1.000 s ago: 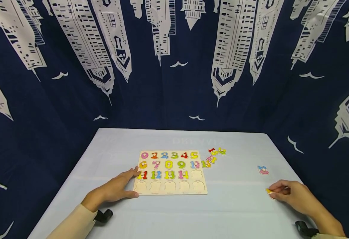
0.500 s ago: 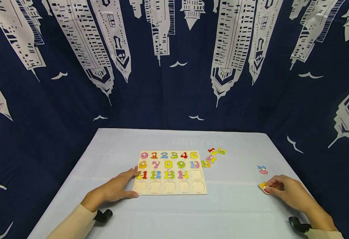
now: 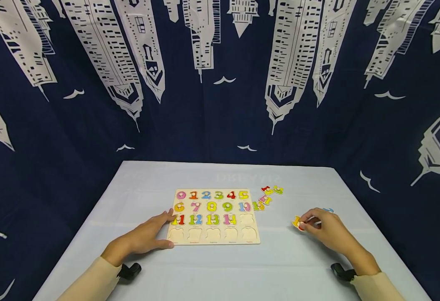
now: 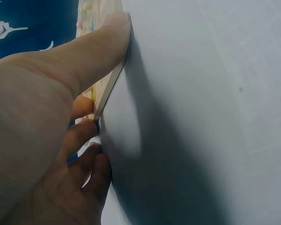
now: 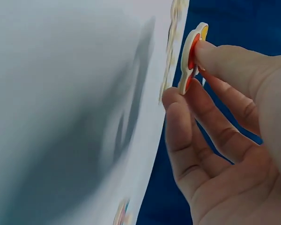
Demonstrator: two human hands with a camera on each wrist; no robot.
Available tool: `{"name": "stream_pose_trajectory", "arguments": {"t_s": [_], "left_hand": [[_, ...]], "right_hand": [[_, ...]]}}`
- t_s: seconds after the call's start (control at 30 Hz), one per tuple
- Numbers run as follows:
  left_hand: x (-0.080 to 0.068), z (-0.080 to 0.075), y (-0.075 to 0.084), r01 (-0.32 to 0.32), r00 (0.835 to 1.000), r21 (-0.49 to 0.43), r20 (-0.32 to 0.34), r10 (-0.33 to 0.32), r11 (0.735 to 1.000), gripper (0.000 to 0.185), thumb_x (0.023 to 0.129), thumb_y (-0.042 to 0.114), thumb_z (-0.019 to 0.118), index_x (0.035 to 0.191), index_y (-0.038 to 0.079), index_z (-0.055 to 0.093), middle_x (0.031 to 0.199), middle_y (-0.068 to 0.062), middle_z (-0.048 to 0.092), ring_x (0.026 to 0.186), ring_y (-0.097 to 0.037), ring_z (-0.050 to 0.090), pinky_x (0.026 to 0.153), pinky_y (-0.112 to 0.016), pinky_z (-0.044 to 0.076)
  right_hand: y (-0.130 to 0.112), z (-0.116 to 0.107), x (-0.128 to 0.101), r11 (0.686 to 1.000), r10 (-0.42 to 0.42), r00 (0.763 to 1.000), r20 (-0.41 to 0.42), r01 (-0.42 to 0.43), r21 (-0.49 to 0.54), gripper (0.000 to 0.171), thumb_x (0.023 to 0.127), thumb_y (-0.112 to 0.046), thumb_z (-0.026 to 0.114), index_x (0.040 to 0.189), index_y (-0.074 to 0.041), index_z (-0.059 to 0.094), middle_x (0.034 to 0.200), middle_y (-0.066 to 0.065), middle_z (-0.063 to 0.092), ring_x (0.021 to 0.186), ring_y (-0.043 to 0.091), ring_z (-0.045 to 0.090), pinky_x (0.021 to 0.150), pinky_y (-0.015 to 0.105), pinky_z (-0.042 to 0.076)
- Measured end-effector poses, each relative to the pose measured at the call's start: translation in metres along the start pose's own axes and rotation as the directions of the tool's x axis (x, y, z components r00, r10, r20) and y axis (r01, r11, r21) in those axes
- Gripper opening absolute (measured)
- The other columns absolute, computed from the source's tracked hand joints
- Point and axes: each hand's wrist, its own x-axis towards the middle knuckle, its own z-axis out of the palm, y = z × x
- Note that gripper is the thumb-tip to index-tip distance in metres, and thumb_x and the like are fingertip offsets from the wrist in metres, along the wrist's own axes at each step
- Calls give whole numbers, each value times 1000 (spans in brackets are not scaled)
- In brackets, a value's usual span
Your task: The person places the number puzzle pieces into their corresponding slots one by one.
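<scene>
A wooden number puzzle board (image 3: 212,235) lies on the table, with 0 to 14 seated in it and bare recesses in the lower rows. My left hand (image 3: 144,234) rests along the board's left edge, its thumb (image 4: 116,21) at the near corner and its fingers touching the side. Between thumb and fingertips, my right hand (image 3: 327,230) pinches a red and yellow number puzzle piece (image 5: 192,56), held above the table to the right of the board. That piece is seen nearly edge-on in the right wrist view, so its number is hidden.
Several loose number pieces (image 3: 265,200) lie by the board's upper right side, one touching its edge. A blue piece (image 3: 329,210) shows partly behind the right hand. Dark blue cloth (image 3: 205,125) with white buildings hangs behind the white table (image 3: 220,276).
My right hand has carried the red and yellow piece leftward from the table's right side toward the board, and now partly covers the blue piece. The left hand stays at the board.
</scene>
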Motion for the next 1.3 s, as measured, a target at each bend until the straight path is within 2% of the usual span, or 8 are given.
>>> {"name": "stream_pose_trajectory", "arguments": {"t_s": [0.3,0.47,0.63,0.8,1.07,1.3], "left_hand": [[1,-1,-1,-6,1000,10,-8,6,1000,93,98,46,95,175,14,53,194,-17,30,179,-51,28,144,-74,26],[3,0,-2,-6,1000,5,-5,6,1000,93,99,45,94,175,15,52,194,-17,29,180,-51,27,145,-74,25],[2,0,-1,0,1000,9,-6,0,1000,94,98,46,95,176,17,52,194,-16,30,180,-50,28,145,-73,26],[2,2,-2,1,1000,12,-8,-1,1000,93,98,45,96,175,17,53,193,-17,31,179,-51,30,143,-74,28],[1,2,-3,15,1000,-3,-5,-15,1000,94,96,44,97,175,18,53,193,-16,31,179,-50,29,144,-74,28],[-1,1,-3,-42,999,-8,-11,42,999,92,98,42,96,173,12,53,192,-21,32,178,-54,30,142,-75,28]], "right_hand": [[-41,32,35,996,-85,996,20,84,42,13,100,-15,94,107,-20,85,107,-8,83,98,9,76,85,25,68],[-56,47,50,988,-146,988,57,143,63,13,100,-14,94,105,-21,84,104,-11,81,96,5,72,86,26,67],[-68,61,62,979,-198,977,77,193,72,14,100,-13,94,101,-21,83,102,-10,78,95,6,72,86,26,67],[-79,73,71,973,-225,970,92,219,66,13,99,-11,94,102,-20,84,102,-9,77,95,11,73,87,27,66],[-93,88,78,969,-248,962,117,245,40,11,98,-7,94,101,-15,87,98,-7,77,92,10,68,84,26,61],[-96,92,81,967,-253,961,111,252,23,10,98,-4,92,100,-13,88,97,-3,77,89,11,65,79,25,56]]}}
